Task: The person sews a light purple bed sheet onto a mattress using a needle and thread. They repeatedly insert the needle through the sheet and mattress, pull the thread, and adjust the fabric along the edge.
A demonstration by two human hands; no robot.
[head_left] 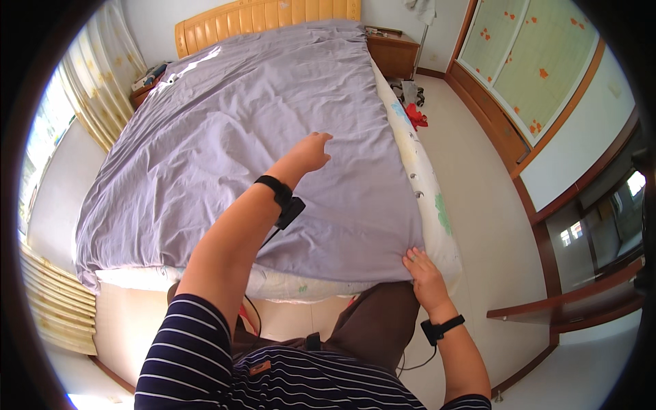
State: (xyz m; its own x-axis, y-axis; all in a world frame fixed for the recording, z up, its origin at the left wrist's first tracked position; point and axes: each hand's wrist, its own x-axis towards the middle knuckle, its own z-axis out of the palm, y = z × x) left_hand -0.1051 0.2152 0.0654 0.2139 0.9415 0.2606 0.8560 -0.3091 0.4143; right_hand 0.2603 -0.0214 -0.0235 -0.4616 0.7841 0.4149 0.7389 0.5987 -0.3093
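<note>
A wrinkled purple-grey bed sheet (353, 205) lies over a mattress (435, 205) whose white printed cover shows along the right side and the foot end. My left hand (310, 152) reaches over the middle of the sheet, thumb and fingers apart, with nothing between them. Whether it touches the cloth is unclear. Down at the near right corner, my right hand (428, 282) has its fingers on the sheet's edge. Its thumb is hidden, so a grip on the cloth cannot be made out.
A wooden headboard (266, 18) stands at the far end, with a nightstand (392, 51) to its right. A red cloth (416, 117) lies on the floor beside the bed. Curtains (100, 72) hang at left; a wooden shelf (533, 310) juts out at right. Black straps with cables circle both wrists.
</note>
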